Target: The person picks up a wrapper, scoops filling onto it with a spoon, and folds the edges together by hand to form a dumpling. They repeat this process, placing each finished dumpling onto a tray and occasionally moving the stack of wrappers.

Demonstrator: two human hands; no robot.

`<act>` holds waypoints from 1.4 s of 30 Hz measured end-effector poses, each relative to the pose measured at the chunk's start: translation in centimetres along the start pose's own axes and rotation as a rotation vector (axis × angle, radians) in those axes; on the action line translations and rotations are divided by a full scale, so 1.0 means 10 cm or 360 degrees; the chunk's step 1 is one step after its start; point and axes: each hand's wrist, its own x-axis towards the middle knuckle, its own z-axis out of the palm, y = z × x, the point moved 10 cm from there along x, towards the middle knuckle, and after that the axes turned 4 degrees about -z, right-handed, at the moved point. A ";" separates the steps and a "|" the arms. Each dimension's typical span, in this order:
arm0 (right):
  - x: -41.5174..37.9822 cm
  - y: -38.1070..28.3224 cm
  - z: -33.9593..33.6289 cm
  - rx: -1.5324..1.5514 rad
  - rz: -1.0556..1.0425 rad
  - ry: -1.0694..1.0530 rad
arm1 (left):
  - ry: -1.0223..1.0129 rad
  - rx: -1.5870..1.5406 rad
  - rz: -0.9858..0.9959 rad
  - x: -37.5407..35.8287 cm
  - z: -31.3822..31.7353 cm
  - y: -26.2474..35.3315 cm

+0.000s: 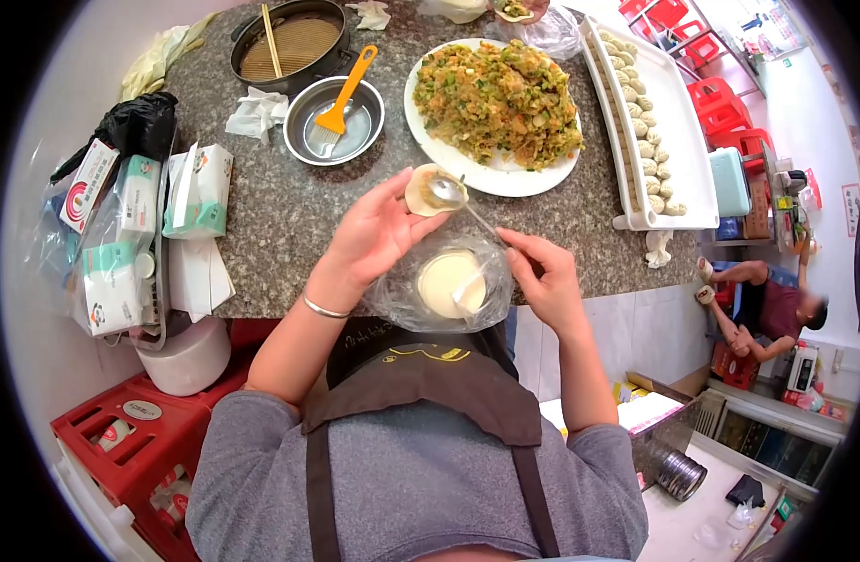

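My left hand (378, 225) holds a round dough wrapper (418, 195) on its fingers. In my right hand (544, 273) is the handle of a metal spoon (445, 192), whose bowl rests over the wrapper. A little filling seems to show at the wrapper's edge. Just below lies a stack of pale wrappers (448, 281) in a clear plastic bag (392, 292). Beyond my hands, a white plate (505, 184) carries a large heap of chopped vegetable filling (495, 105).
A long white tray (687, 140) with rows of dumplings (642, 131) stands right. At the back are a metal bowl (303, 103) with an orange brush (345, 91) and a round pan (308, 42) with chopsticks (271, 39). Another person's hand (533, 9) shows at the top. Tissue packs (198, 192) stand left.
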 end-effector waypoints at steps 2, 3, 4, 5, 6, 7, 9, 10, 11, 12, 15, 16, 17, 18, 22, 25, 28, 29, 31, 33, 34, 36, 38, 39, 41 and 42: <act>0.00 -0.05 0.02 -0.0025 -0.0052 -0.0058 | 0.0000 0.0041 0.0039 -0.02 0.01 0.04; 0.00 -0.04 0.00 -0.0026 -0.0060 -0.0059 | 0.0006 0.0042 0.0050 -0.01 -0.02 0.07; -0.01 0.07 -0.06 0.0086 0.0080 0.0024 | 0.0010 0.0045 0.0059 0.00 -0.03 0.09; -0.03 0.20 -0.10 0.0198 0.0223 0.0110 | 0.0002 0.0049 0.0061 -0.02 -0.02 0.11; -0.03 0.26 -0.10 0.0195 0.0220 0.0118 | 0.0059 0.0089 0.0093 -0.06 -0.05 0.14; -0.04 0.32 -0.11 0.0178 0.0193 0.0180 | 0.0115 0.0127 0.0123 -0.09 -0.08 0.15; -0.07 0.37 -0.10 0.0096 0.0178 0.0219 | 0.0120 0.0071 0.0102 -0.11 -0.10 0.09; -0.10 0.34 -0.07 0.0095 0.0185 0.0217 | 0.0137 0.0012 0.0086 -0.12 -0.13 0.05; -0.13 0.30 -0.01 0.0091 0.0201 0.0183 | 0.0146 0.0005 0.0085 -0.10 -0.15 0.01; -0.15 0.26 0.05 0.0087 0.0213 0.0146 | 0.0078 -0.0079 0.0040 -0.03 -0.10 -0.05; -0.14 0.12 0.06 0.0038 0.0100 0.0146 | 0.0015 -0.0156 -0.0002 0.03 -0.06 -0.11; -0.13 0.12 0.03 0.0051 0.0116 0.0170 | 0.0017 -0.0151 -0.0005 0.05 -0.05 -0.11; -0.09 0.14 -0.04 0.0001 0.0112 0.0227 | 0.0012 -0.0147 -0.0016 0.06 -0.04 -0.11; -0.03 0.17 -0.05 -0.0001 0.0120 0.0237 | 0.0020 -0.0147 0.0003 0.06 -0.06 -0.08; 0.09 0.18 -0.05 -0.0104 0.0072 0.0230 | -0.0022 -0.0169 0.0015 0.06 -0.07 -0.05; -0.02 0.04 0.12 -0.0012 0.0086 0.0010 | -0.0011 -0.0180 0.0035 0.01 -0.11 -0.01; -0.06 -0.04 0.08 0.0029 -0.0003 0.0018 | -0.0056 -0.0091 0.0008 -0.07 -0.09 0.01; -0.07 -0.09 0.07 -0.0051 -0.0132 -0.0013 | -0.0052 -0.0090 -0.0003 -0.09 -0.06 0.00; -0.08 -0.07 0.01 -0.0019 -0.0086 0.0015 | -0.0041 0.0063 0.0080 -0.13 0.04 0.07; -0.03 -0.04 -0.09 0.0008 -0.0073 0.0053 | -0.0025 0.0251 0.0122 -0.11 0.09 0.14; -0.01 0.06 -0.23 0.0009 0.0045 0.0186 | 0.0002 0.0431 0.0167 -0.10 0.12 0.19; 0.03 0.23 -0.41 0.0015 0.0155 0.0349 | -0.0023 0.0574 0.0247 -0.09 0.25 0.21; 0.14 0.25 -0.51 -0.0447 -0.0008 0.0397 | -0.0061 0.0724 0.0304 -0.03 0.41 0.23; 0.20 0.28 -0.49 -0.0505 0.0039 0.0363 | -0.0118 0.0812 0.0298 0.02 0.51 0.21; 0.27 0.26 -0.48 -0.0526 0.0000 0.0476 | -0.0145 0.1024 0.0374 0.13 0.65 0.19; 0.29 0.21 -0.51 -0.0542 -0.0055 0.0553 | -0.0167 0.1035 0.0359 0.18 0.69 0.17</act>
